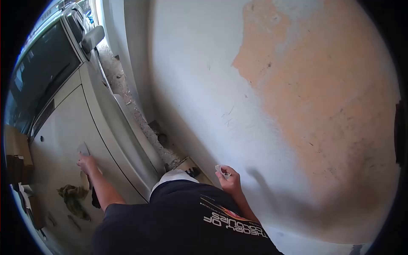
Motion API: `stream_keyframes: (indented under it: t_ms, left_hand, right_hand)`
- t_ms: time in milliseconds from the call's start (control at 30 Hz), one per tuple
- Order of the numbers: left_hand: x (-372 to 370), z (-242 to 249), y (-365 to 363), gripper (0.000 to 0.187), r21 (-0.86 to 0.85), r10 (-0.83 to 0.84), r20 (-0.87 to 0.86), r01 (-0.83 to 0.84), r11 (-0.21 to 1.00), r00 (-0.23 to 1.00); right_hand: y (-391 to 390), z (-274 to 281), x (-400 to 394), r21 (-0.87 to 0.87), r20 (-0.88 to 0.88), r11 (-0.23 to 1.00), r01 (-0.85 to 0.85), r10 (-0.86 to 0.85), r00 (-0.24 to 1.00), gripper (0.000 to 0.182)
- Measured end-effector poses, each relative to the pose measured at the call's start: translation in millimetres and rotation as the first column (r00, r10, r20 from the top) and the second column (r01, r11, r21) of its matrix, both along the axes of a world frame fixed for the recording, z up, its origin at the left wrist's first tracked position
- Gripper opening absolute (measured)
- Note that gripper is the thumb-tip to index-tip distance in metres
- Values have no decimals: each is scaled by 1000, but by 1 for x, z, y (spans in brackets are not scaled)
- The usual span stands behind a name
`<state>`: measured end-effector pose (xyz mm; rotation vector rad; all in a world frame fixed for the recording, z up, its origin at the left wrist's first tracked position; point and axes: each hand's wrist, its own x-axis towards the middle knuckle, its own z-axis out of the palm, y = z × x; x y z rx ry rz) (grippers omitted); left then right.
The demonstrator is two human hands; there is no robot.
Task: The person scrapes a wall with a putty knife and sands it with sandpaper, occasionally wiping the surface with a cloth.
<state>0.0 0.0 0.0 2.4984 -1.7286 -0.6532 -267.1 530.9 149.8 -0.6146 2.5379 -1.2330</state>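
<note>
My left hand (88, 163) reaches out to the left and rests on the white car hood (59, 123). Its fingers touch a small flat grey piece (83, 148) lying on the hood; I cannot tell what the piece is. My right hand (229, 180) is raised close to the white wall (199, 85), fingers closed on a small white folded piece (221, 170). Below, my dark printed T-shirt (187, 221) fills the lower middle.
A white car stands at the left with its windscreen (38, 72) and side mirror (92, 38). A dirty rag (74, 199) lies on the hood. Cardboard boxes (17, 157) sit at the far left. Rubble (140, 123) lines the narrow gap between car and wall. The wall shows a large bare orange patch (323, 97).
</note>
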Motion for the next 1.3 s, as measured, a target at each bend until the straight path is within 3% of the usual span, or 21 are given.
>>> stream_keyframes:
  t_ms: [67,100,167,233,300,333,367,433,467,500,567,667,767,833,933,1033,1100,1167,1200,1267,1300]
  left_hand:
    - [13,-34,-27,68,-188,-30,64,42,981,997]
    - [35,4,-44,68,-272,-29,92,53,961,995]
    - [12,26,-46,69,-363,66,-120,-106,926,991]
    - [-1,52,-67,69,-424,-18,-185,-64,904,983]
    - [-27,76,-77,69,-471,-107,-254,-26,882,961]
    - [-50,89,-80,68,-429,-184,-548,-85,899,816]
    - [-76,102,-84,67,-371,-246,-780,-108,922,576]
    - [-134,123,-92,71,-402,-376,-891,-59,914,256]
    - [-168,138,-89,63,-454,-446,-872,8,891,199]
    - [-205,158,-76,63,-478,-476,-864,34,878,163]
    - [-275,190,-44,57,-495,-490,-867,42,868,-95]
    - [-349,249,48,47,-515,-439,-832,178,838,-340]
    - [-371,260,138,42,-451,-227,-835,387,804,-501]
    - [-370,253,179,37,-417,-89,-844,542,730,-529]
    - [-354,250,218,41,-413,109,-820,711,569,-563]
    - [-340,249,234,43,-389,271,-812,826,408,-517]
    - [-342,245,233,43,-373,388,-762,841,392,-519]
    - [-345,248,222,43,-328,422,-778,874,358,-465]
    - [-348,253,218,43,-316,430,-771,868,382,-470]
    - [-358,262,215,43,-413,300,-746,767,492,-594]
    - [-363,259,207,65,-556,-59,-779,645,525,-624]
  right_hand:
    - [-1,-14,1,-70,0,998,5,-5,1000,27]
    - [-8,-28,22,-157,26,988,13,-10,1000,27]
    - [-7,-28,25,-183,12,979,91,-91,996,22]
    - [-1,-40,35,-178,-45,981,81,-91,995,38]
    - [9,-46,51,-234,-58,944,233,-252,966,66]
    - [15,-43,59,-169,-81,956,240,-256,963,87]
    - [20,-42,66,-212,-84,939,270,-292,953,87]
    - [23,-44,80,-191,54,910,368,-364,930,94]
    - [22,-49,85,-161,-26,894,418,-427,904,74]
    - [28,-63,89,-194,-33,872,449,-463,886,74]
    - [36,-96,90,-162,-150,936,311,-335,930,43]
    - [17,-50,91,1,6,931,365,-365,931,27]
    - [13,-21,66,-5,-112,958,288,-287,951,32]
    - [0,16,46,42,-72,967,252,-248,966,38]
    - [-33,59,7,-23,-284,992,126,-127,950,55]
    - [-66,94,-29,-37,-301,999,-12,0,954,58]
    - [-86,112,-52,-63,-321,987,-149,121,939,51]
    - [-101,115,-71,-70,-152,972,-225,212,965,40]
    - [-118,130,-76,-92,-147,970,-227,212,966,26]
    - [-132,143,-91,-72,-168,966,-248,234,958,23]
    - [-137,149,-97,-77,-200,965,-252,233,952,20]
